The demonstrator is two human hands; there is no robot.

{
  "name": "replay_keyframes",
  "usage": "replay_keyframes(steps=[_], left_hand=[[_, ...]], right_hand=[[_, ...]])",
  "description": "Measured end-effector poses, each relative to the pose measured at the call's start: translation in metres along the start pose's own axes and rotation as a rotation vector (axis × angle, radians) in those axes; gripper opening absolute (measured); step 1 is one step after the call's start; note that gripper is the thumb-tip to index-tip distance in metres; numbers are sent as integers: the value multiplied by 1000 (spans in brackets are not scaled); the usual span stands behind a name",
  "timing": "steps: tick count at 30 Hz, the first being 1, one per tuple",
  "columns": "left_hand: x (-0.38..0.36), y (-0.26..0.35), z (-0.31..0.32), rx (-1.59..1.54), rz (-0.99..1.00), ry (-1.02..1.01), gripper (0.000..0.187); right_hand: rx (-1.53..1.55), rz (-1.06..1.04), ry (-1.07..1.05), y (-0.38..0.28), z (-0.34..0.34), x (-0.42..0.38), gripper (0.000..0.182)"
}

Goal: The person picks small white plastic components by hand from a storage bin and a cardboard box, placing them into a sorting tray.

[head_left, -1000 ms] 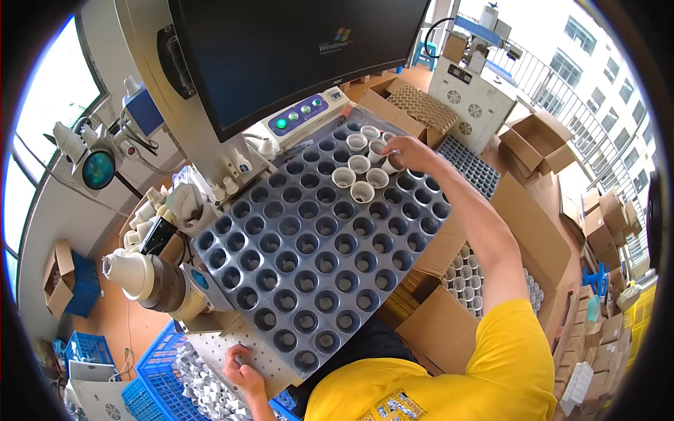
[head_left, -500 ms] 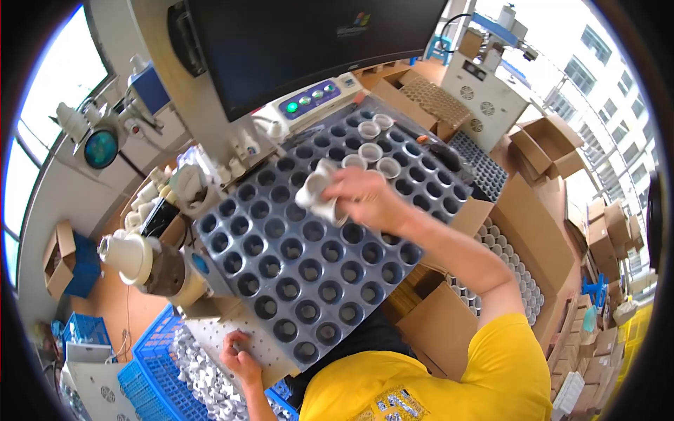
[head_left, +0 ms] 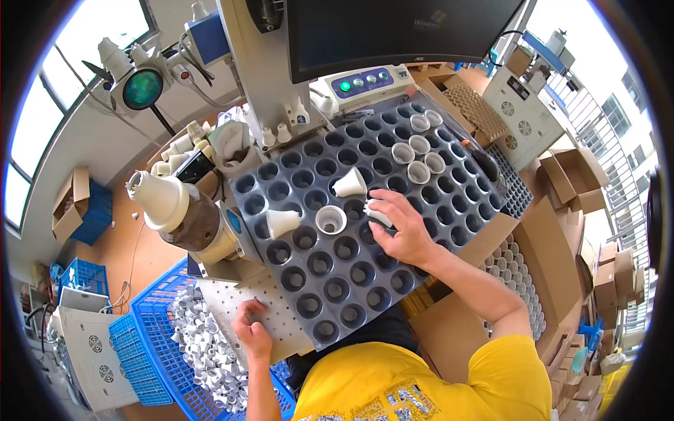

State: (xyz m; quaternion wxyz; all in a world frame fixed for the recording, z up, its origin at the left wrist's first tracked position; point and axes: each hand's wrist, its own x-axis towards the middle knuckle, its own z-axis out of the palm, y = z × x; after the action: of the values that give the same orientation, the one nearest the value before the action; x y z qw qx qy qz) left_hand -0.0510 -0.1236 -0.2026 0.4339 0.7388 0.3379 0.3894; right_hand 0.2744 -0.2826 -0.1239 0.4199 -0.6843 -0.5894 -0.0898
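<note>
My right hand [head_left: 404, 235] is over the middle of a dark plastic tray [head_left: 330, 249] with rows of round holes. Its fingers are closed on a white plastic cup [head_left: 378, 214], partly hidden by them. Left of that hand, a white tapered cup [head_left: 349, 183] and another cup [head_left: 283, 223] lie tipped on the tray. Between them a third cup [head_left: 330, 220] shows its open mouth upward. My left hand [head_left: 254, 333] rests by the perforated plate [head_left: 284, 326], fingers loosely bent and apart, with nothing visible in it.
Several white cups [head_left: 419, 144] sit in the tray's far right holes. Left stands a machine head with a white nozzle [head_left: 165, 203], above a blue basket [head_left: 158, 337] of small white parts. A monitor [head_left: 393, 38] is behind; an open carton [head_left: 544, 259] of cups stands right.
Earlier my right hand held a cluster of cups above the tray. Now three of them lie apart on it and one is in my fingers. The view has shifted.
</note>
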Motion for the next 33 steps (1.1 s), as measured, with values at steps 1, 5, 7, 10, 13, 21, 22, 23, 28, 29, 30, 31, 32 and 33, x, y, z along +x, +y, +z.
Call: replay_keyframes(steps=[1, 5, 7, 10, 13, 21, 22, 23, 28, 29, 30, 31, 32, 33], left_hand=[[1, 2, 0, -1, 4, -6, 33], [0, -6, -1, -34, -5, 1, 31], [-1, -7, -3, -74, -17, 26, 29], [9, -3, -19, -180, 37, 85, 29], [41, 19, -47, -175, 205, 231, 28], [142, 116, -93, -90, 439, 371, 34], [150, 123, -94, -80, 459, 360, 34], [158, 130, -95, -71, 479, 349, 33], [191, 155, -91, 13, 511, 299, 35], [197, 158, -89, 7, 532, 270, 36], [203, 162, -86, 7, 506, 279, 33], [209, 166, -80, -85, 491, 248, 32], [214, 172, -73, -179, 476, 218, 30], [220, 176, -67, -272, 460, 184, 29]], right_hand=[[-39, 14, 10, 3, -3, -4, 42], [-85, 207, 25, 3, -13, -16, 26], [-126, 250, 12, 0, -16, -17, 28], [-189, 235, 0, 2, -20, -19, 35], [-156, 260, 20, 2, -20, -18, 33], [131, 439, 18, 0, -31, -2, 26], [157, 405, 42, 0, -32, 1, 28], [186, 399, 58, -2, -33, 5, 30], [429, 395, 127, -22, -35, 34, 31], [484, 388, 146, -26, -33, 41, 31], [536, 369, 164, -29, -29, 48, 25], [550, 336, 154, -37, -25, 61, 23], [562, 302, 145, -51, -23, 77, 21], [575, 270, 136, -65, -18, 93, 19]])
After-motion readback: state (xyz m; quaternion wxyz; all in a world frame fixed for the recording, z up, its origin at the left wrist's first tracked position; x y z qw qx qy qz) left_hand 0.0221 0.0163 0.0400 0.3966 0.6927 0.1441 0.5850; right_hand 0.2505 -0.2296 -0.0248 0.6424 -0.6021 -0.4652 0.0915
